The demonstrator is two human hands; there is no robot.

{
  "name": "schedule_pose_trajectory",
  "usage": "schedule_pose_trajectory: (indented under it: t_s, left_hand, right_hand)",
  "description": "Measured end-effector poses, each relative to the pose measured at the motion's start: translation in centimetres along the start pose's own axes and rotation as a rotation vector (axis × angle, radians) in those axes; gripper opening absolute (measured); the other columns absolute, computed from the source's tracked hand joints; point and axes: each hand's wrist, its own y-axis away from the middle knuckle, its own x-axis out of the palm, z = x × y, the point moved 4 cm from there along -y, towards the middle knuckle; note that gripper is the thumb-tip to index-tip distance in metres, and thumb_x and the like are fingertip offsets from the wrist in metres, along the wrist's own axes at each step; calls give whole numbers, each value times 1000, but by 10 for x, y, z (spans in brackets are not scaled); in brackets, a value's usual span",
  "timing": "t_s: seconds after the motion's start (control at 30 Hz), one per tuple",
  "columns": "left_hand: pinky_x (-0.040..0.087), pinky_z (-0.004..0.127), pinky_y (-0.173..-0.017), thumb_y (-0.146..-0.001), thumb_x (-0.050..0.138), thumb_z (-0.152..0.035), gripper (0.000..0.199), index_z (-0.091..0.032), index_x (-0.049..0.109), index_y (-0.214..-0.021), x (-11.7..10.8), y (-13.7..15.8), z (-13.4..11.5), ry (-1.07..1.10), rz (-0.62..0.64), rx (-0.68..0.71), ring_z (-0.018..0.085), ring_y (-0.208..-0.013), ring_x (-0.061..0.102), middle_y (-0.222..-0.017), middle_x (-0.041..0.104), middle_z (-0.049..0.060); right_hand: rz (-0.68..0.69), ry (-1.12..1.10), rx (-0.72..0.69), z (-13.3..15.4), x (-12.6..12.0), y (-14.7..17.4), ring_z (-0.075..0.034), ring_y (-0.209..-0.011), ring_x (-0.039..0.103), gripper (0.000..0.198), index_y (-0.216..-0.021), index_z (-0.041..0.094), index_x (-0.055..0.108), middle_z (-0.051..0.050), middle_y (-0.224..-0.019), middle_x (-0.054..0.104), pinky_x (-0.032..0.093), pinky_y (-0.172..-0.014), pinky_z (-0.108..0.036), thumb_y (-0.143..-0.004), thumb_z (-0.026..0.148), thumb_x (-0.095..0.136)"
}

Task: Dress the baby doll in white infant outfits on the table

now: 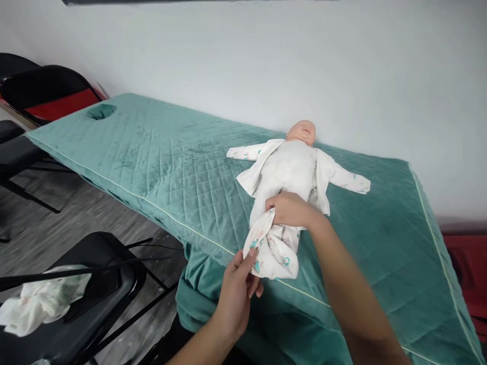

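Note:
A baby doll point(291, 165) lies on its back on the green quilted bed cover, head toward the wall. It wears an open white printed jacket point(346, 178) with both sleeves spread out sideways. White printed baby pants point(279, 253) are bunched around the doll's lower legs, near the front edge of the bed. My left hand point(239, 286) pinches the lower left end of the pants between thumb and fingers. Higher up, my right hand point(289, 209) is closed on the waist part of the pants over the doll's legs; its fingertips are partly hidden by cloth.
The green bed point(152, 152) stretches to the far left along a white wall point(243, 66), with a face hole point(102, 111) at its far end. A black folding chair point(106, 284) with white cloth point(47, 299) stands at the lower left. More black chairs point(49, 86) stand behind.

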Motion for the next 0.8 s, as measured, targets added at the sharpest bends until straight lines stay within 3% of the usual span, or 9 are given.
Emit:
schedule_pose_trajectory:
  t_s: [0.33,0.53,0.63,0.8]
  left_hand:
    - [39,21,-39,-75,75,-55,44,-16,53,-75,-36,-23,-3,-53,-91,60,2,-32,31,-53,47,-9]
    - [42,23,-41,-81,66,-62,46,-18,57,-85,-42,-42,-10,-347,-23,74,10,-37,49,-54,53,-5]
    - [45,25,-42,-83,61,-65,48,-18,60,-86,-35,-46,-18,-415,70,43,10,-37,45,-50,49,-6]
    - [45,23,-41,-81,69,-59,44,-17,58,-76,-22,-52,-26,-290,324,-140,4,-39,31,-53,42,-7]
  right_hand:
    - [40,47,51,5,0,-1,-13,-61,50,31,-60,21,63,0,-65,65,25,-58,-29,-76,47,69]
    - [41,4,57,5,-1,0,-11,-59,46,33,-59,20,59,2,-61,58,24,-57,-29,-76,47,70]
    - [22,-6,42,4,-1,0,-11,-60,43,34,-59,20,56,3,-61,56,24,-58,-29,-76,46,70]
    - [-5,-135,10,-3,-2,0,-11,-63,43,33,-62,19,54,4,-62,51,25,-59,-27,-80,44,66]
